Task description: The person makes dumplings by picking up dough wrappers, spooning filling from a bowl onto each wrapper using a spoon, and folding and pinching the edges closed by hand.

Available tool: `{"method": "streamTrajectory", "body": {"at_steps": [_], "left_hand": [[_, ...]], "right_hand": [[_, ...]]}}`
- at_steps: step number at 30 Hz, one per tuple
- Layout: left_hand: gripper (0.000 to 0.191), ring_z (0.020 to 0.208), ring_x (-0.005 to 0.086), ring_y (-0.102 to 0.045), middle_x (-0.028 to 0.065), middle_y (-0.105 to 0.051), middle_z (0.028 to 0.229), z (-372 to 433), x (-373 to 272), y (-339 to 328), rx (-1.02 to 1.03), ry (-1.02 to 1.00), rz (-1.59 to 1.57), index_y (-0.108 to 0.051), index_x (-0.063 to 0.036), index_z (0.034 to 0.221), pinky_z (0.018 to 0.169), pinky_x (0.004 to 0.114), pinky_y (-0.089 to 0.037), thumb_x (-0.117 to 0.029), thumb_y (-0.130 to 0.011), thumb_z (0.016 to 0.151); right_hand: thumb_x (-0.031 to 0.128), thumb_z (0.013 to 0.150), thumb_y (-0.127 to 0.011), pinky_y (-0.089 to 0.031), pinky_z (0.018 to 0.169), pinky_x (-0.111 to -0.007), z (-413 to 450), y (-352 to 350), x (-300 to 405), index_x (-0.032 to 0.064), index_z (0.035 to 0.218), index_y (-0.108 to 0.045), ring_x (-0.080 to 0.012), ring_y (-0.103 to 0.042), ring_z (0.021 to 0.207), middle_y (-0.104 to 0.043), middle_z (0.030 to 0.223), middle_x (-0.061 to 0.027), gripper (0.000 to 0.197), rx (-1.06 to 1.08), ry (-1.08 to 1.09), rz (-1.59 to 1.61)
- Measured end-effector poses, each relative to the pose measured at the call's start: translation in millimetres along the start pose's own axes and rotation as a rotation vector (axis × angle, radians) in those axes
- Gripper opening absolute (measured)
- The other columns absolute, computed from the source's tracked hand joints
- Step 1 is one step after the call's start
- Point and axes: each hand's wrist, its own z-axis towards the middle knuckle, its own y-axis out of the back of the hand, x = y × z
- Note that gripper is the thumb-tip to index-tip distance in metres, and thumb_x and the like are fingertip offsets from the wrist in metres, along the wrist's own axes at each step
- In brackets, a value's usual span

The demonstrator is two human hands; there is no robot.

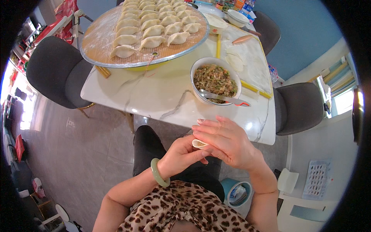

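Note:
A partly folded dumpling [200, 143] with filling showing at its open end is held between both hands, above my lap. My left hand [185, 153], below a pale green bangle, grips it from the left. My right hand [224, 139] closes on it from the right, its fingers stretched over the top. Beyond the hands, a white bowl [194, 67] of minced filling stands near the table's edge, a metal spoon [223, 98] resting across it. Rows of shaped dumplings [152, 42] lie on a round floured board [97, 43]. Flat dough wrappers [234, 61] lie on a floured mat [256, 65].
The marble-patterned table [136, 95] spans the view ahead. A rolling pin [242, 39] lies on the mat; a white bowl [237, 18] and bottles stand behind. Dark chairs [300, 108] flank the table. A blue bin [236, 192] stands on the floor at my right.

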Motion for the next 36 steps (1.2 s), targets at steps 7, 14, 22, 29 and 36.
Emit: {"method": "streamTrajectory", "body": {"at_steps": [7,14,22,29,36], "left_hand": [[0.031,0.097,0.0158,-0.06,0.0068,-0.061,0.11,-4,21,-5,-0.058,-0.058,-0.122,-0.052,-0.0019,0.12,0.081,0.033,-0.054,-0.017,-0.058,0.093],[0.026,0.094,0.0143,-0.06,0.0069,-0.062,0.108,-10,1,-9,-0.107,0.019,-0.02,-0.053,-0.0019,0.117,0.079,0.03,-0.054,-0.016,-0.055,0.095],[0.025,0.094,0.0137,-0.061,0.0067,-0.063,0.106,-15,6,-5,-0.09,0.059,-0.099,-0.056,-0.0026,0.114,0.072,0.03,-0.056,-0.018,-0.055,0.095],[0.028,0.092,0.0137,-0.062,0.0064,-0.063,0.106,-16,0,-11,-0.133,0.073,-0.093,-0.058,-0.0019,0.114,0.072,0.029,-0.056,-0.021,-0.056,0.095],[0.023,0.086,0.0126,-0.061,0.0063,-0.065,0.097,-19,11,-7,-0.15,-0.006,0.0,-0.062,-0.0006,0.105,0.07,0.028,-0.055,-0.021,-0.055,0.095]], "right_hand": [[0.023,0.085,-0.062,-0.036,0.102,-0.045,-3,-13,-3,0.0081,0.118,-0.06,-0.0257,-0.051,0.122,-0.056,0.129,-0.0085,0.037,-0.083,0.013,-0.01],[0.031,0.089,-0.059,-0.037,0.102,-0.043,12,-9,-1,0.0033,0.117,-0.061,-0.0272,-0.053,0.119,-0.062,0.12,-0.0099,0.04,-0.09,-0.054,0.161],[0.026,0.09,-0.058,-0.037,0.101,-0.046,5,-14,-5,0.006,0.116,-0.061,-0.0277,-0.051,0.122,-0.059,0.124,-0.0108,0.033,0.012,-0.008,0.11],[0.028,0.088,-0.059,-0.035,0.103,-0.043,10,-19,3,0.0051,0.12,-0.06,-0.0272,-0.047,0.126,-0.058,0.126,-0.0099,0.04,-0.071,-0.171,0.281],[0.023,0.085,-0.063,-0.042,0.096,-0.044,19,-13,2,0.007,0.106,-0.067,-0.0268,-0.06,0.112,-0.068,0.107,-0.006,0.026,0.057,-0.049,0.177]]}}
